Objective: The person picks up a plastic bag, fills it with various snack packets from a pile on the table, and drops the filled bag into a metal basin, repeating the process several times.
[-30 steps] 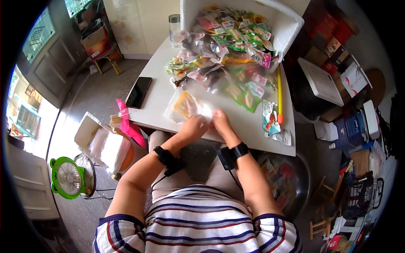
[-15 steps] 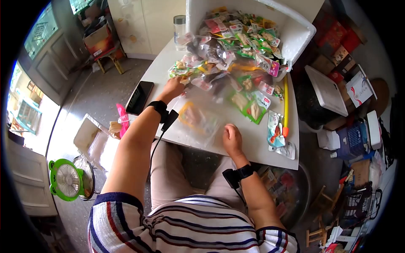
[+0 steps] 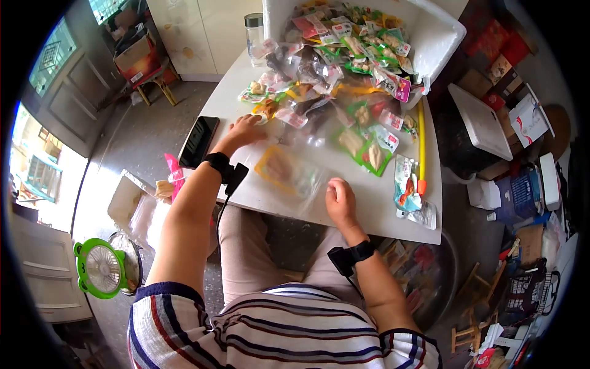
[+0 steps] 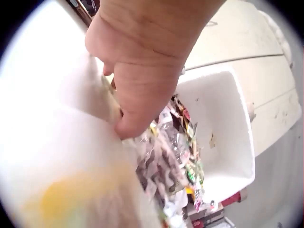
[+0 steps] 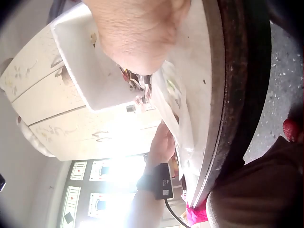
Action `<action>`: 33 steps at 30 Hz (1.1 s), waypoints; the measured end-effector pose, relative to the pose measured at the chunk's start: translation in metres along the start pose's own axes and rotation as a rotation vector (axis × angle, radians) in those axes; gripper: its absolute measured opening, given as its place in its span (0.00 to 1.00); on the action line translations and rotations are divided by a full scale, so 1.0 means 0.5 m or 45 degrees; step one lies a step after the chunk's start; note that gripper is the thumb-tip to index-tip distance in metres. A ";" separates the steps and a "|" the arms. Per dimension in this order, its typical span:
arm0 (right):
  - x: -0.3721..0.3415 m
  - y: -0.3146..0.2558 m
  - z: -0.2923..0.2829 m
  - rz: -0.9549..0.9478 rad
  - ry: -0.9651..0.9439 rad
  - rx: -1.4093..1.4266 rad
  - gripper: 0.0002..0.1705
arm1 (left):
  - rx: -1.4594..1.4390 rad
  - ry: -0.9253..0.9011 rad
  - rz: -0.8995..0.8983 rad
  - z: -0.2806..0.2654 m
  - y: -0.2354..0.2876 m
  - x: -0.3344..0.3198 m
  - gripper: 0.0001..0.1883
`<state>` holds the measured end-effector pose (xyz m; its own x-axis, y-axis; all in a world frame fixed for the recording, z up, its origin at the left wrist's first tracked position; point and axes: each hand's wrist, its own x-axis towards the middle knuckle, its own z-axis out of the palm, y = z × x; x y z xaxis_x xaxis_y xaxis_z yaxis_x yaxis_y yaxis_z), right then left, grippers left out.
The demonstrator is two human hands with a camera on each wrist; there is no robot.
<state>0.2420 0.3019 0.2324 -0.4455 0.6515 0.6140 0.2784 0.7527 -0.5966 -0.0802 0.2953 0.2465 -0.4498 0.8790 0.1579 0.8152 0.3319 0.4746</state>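
The left hand (image 3: pixel 243 132) reaches over the table's left part, fingers extended beside an orange-edged food packet (image 3: pixel 266 109). In the left wrist view, the palm and thumb of the left hand (image 4: pixel 142 80) hide most of its fingers. Between the hands lies a large clear bag (image 3: pixel 304 178) over an orange-edged packet (image 3: pixel 275 167). The right hand (image 3: pixel 341 202) rests with curled fingers by the table's front edge, right of the bag; nothing shows in it. The clear bag (image 5: pixel 166 99) is beside the right hand (image 5: pixel 142 35) in the right wrist view.
A white foam box (image 3: pixel 433 37) spills many packets (image 3: pixel 356 46) across the back. A phone (image 3: pixel 198 141) and a glass bottle (image 3: pixel 254 40) stand or lie at left. Green packets (image 3: pixel 375 154), a yellow stick (image 3: pixel 421 147) and blue-white pouches (image 3: pixel 404 178) lie at right.
The left hand has let go of the clear bag and moved up and left to the packets, then drawn back slightly. The right hand has left the bag and moved right and down.
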 end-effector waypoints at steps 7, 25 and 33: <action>0.001 -0.005 -0.004 0.053 -0.004 0.004 0.06 | 0.229 0.252 0.087 -0.061 0.038 -0.010 0.09; 0.038 -0.086 -0.100 0.862 -0.122 1.139 0.17 | -2.340 -0.642 -0.334 -0.201 0.178 -0.244 0.08; 0.038 -0.170 -0.182 0.724 -0.947 1.271 0.24 | -0.878 -0.569 0.722 -0.145 0.239 -0.318 0.10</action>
<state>0.2874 0.2588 0.3418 -0.9128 0.4023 -0.0698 -0.0101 -0.1932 -0.9811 0.0625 0.1704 0.3407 0.2341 0.9411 0.2439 0.4133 -0.3234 0.8513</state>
